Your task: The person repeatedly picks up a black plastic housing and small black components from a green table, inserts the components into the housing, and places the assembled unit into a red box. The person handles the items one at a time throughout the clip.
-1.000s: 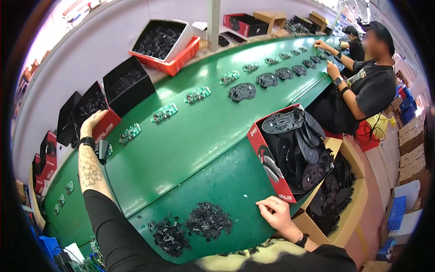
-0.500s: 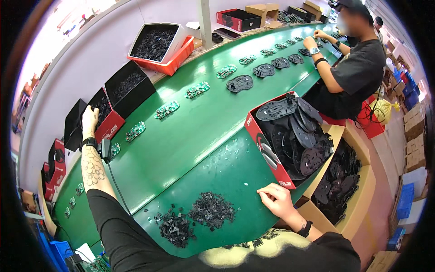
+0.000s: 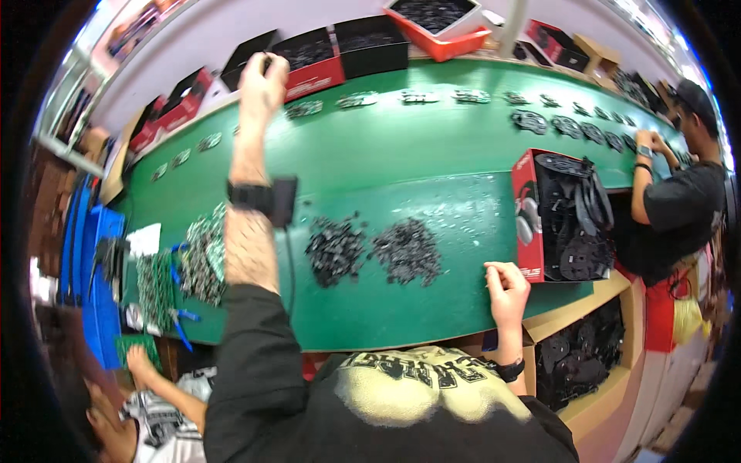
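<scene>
Head view: left hand [image 3: 262,81] gripping rim of red-black box [image 3: 309,62] (far belt edge) — right hand [image 3: 507,289] loosely curled, empty, near dark parts piles [image 3: 374,251]; piles unsorted.

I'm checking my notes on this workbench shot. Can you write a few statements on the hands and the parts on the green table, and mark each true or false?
1. The left hand reaches to the black and red boxes at the far edge. True.
2. The right hand is inside the red box of black parts. False: it rests on the green table beside that box.
3. Two piles of small dark parts lie between the forearms. True.
4. The table top is blue. False: it is green.
</scene>
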Demonstrator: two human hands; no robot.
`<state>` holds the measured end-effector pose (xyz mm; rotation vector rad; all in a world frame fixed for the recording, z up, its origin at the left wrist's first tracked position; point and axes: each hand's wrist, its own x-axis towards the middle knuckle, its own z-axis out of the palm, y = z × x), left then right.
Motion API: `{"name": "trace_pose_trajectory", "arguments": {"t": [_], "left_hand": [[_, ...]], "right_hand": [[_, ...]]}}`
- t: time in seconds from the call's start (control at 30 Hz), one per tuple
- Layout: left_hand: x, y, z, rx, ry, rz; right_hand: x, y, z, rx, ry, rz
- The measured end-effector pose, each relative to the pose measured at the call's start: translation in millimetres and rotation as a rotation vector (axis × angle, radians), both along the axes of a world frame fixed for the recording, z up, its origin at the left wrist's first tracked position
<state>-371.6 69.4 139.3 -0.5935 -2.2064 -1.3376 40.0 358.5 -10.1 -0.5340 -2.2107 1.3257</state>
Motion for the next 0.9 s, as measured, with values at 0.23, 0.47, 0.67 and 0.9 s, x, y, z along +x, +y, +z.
{"name": "trace_pose_trajectory", "arguments": {"t": [0.23, 0.47, 0.67, 0.9], "left_hand": [[204.4, -25.3, -103.7, -0.413, -0.197, 0.26], [246.0, -44.4, -136.1, -0.557, -0.188, 0.309], [260.2, -49.5, -114.9, -0.588, -0.159, 0.294], [249.9, -44.0, -123.2, -0.468, -0.016, 0.307]], "right_hand": [[5.5, 0.7, -0.7, 0.055, 0.061, 0.127], [43.6, -4.2, 34.3, 0.197, 0.42, 0.021], [74.1, 99.2, 100.0, 0.592, 0.335, -0.489], [58.4, 202.5, 44.9, 0.384, 0.081, -0.471]]}}
